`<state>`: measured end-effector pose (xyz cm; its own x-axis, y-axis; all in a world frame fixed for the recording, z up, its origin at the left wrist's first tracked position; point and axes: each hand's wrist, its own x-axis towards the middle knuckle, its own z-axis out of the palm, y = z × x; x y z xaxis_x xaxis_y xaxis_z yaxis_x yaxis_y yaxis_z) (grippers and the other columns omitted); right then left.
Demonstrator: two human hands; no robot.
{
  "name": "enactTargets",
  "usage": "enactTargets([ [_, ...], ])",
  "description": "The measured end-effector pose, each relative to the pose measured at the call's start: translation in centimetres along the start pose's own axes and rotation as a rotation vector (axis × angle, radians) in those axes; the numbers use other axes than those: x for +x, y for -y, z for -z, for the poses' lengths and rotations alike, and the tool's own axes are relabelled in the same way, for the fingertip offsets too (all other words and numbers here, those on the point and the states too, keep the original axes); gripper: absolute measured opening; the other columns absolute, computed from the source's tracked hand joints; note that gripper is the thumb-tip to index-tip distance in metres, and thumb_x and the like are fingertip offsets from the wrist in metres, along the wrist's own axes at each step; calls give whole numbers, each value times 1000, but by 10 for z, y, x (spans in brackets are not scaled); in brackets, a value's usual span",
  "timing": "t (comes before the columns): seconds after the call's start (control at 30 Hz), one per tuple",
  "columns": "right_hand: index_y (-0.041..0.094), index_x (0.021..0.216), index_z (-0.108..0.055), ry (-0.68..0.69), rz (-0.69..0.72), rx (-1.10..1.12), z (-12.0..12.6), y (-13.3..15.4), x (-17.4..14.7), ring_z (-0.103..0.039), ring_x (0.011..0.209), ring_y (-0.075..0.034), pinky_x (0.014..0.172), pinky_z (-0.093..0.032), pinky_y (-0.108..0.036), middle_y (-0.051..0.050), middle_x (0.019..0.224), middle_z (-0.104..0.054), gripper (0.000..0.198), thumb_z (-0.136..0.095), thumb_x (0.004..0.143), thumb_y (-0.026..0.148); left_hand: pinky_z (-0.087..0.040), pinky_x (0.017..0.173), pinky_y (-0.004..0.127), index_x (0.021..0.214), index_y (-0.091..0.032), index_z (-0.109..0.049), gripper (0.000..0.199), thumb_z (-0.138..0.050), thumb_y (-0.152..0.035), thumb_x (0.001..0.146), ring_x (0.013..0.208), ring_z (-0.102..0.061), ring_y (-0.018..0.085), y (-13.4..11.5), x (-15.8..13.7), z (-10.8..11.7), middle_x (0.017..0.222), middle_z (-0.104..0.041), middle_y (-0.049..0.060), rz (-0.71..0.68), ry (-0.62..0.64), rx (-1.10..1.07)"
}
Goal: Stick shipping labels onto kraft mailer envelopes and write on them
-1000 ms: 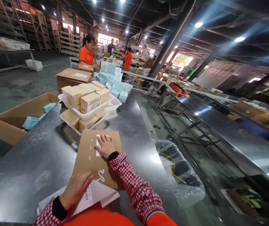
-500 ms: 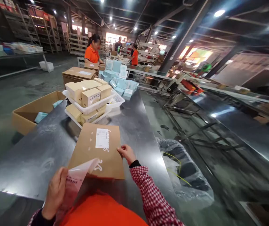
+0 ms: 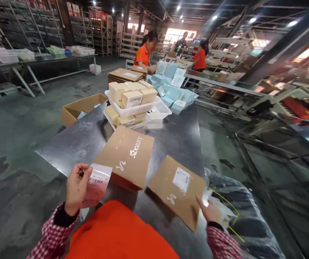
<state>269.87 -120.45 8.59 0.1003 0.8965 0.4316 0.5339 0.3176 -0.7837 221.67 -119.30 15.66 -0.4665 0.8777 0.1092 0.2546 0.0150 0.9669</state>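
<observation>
My left hand (image 3: 76, 187) pinches a strip of printed labels (image 3: 99, 185), pink and white with a barcode on the top one. In my right hand (image 3: 211, 211) is the right edge of a flat brown cardboard box (image 3: 165, 176), tilted, with a white label (image 3: 182, 179) stuck on its face. My right thumb lies on top; the fingers beneath are partly hidden. Between my hands, a brown cardboard box (image 3: 124, 145) with white "beauty" lettering lies on the metal table (image 3: 176, 142), with no white label on its top.
Beyond it stand white baskets (image 3: 129, 110) of cream boxes (image 3: 131, 99), a heap of light-blue boxes (image 3: 170, 91) and stacked flat cardboard (image 3: 126, 75). An open carton (image 3: 70, 113) is left of the table; a plastic-lined bin (image 3: 251, 212) is at right. Co-workers (image 3: 142, 54) stand farther back.
The labelled box has come off the box beneath and swung right with my right hand. My left hand has raised the label strip. The view has turned left.
</observation>
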Motion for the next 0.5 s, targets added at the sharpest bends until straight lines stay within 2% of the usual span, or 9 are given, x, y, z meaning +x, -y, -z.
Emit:
enactTargets([
  [0.07, 15, 77, -69, -169, -106, -83, -46, 36, 11, -64, 68, -22, 59, -52, -31, -15, 76, -67, 36, -57, 80, 49, -43, 56, 21, 96, -17, -58, 31, -60, -43, 79, 60, -52, 13, -7, -7, -6, 66, -56, -3, -46, -7, 14],
  [0.1, 15, 87, -69, -172, -118, -73, -71, 62, 17, -65, 82, -24, 71, -53, -34, -17, 90, -67, 37, -60, 79, 49, -44, 59, 22, 97, -17, -60, 30, -59, -42, 81, 63, -53, 13, -11, -10, -10, 69, -58, -2, -81, 9, 36],
  [0.17, 17, 107, -65, 3, -38, 45, -122, 120, 26, -60, 104, -25, 91, -48, -40, -16, 112, -63, 43, -62, 79, 49, -46, 67, 23, 93, -16, -65, 27, -58, -40, 84, 71, -57, 13, -19, -14, -16, 77, -65, 1, -153, 44, 70],
  [0.2, 18, 112, -63, 176, 49, 148, -144, 147, 29, -56, 110, -25, 97, -44, -41, -14, 117, -61, 44, -63, 80, 48, -47, 69, 23, 91, -16, -67, 26, -58, -40, 84, 74, -58, 14, -24, -15, -18, 81, -67, 2, -182, 38, 74],
  [0.27, 19, 126, -54, 411, 85, 323, -183, 190, 30, -57, 108, -23, 96, -46, -39, -12, 120, -60, 57, -67, 78, 48, -48, 68, 22, 88, -16, -69, 26, -60, -40, 83, 72, -60, 14, -36, -15, -20, 80, -69, 2, -224, -17, 53],
  [0.33, 20, 131, -49, 677, 111, 465, -213, 210, 27, -55, 113, -24, 100, -43, -40, -11, 126, -58, 70, -74, 72, 48, -48, 62, 21, 85, -15, -70, 26, -62, -40, 80, 66, -59, 13, -51, -9, -18, 74, -68, 1, -260, -95, 16],
  [0.4, 19, 126, -55, 881, 91, 574, -235, 212, 23, -54, 115, -25, 102, -41, -40, -9, 124, -59, 63, -72, 73, 50, -48, 57, 20, 82, -15, -70, 25, -64, -39, 79, 61, -59, 12, -65, 4, -13, 69, -68, 0, -307, -173, -25],
  [0.43, 19, 120, -60, 932, 43, 626, -244, 209, 21, -55, 112, -24, 101, -42, -40, -8, 119, -62, 55, -68, 77, 51, -48, 57, 20, 80, -15, -70, 24, -64, -38, 78, 60, -59, 12, -70, 13, -9, 68, -67, 0, -331, -207, -35],
  [0.5, 17, 109, -65, 939, -95, 731, -257, 203, 20, -60, 101, -22, 95, -46, -38, -7, 106, -67, 44, -59, 83, 52, -49, 58, 21, 81, -14, -70, 25, -63, -38, 80, 61, -59, 12, -77, 32, 3, 69, -67, 1, -370, -273, -17],
])
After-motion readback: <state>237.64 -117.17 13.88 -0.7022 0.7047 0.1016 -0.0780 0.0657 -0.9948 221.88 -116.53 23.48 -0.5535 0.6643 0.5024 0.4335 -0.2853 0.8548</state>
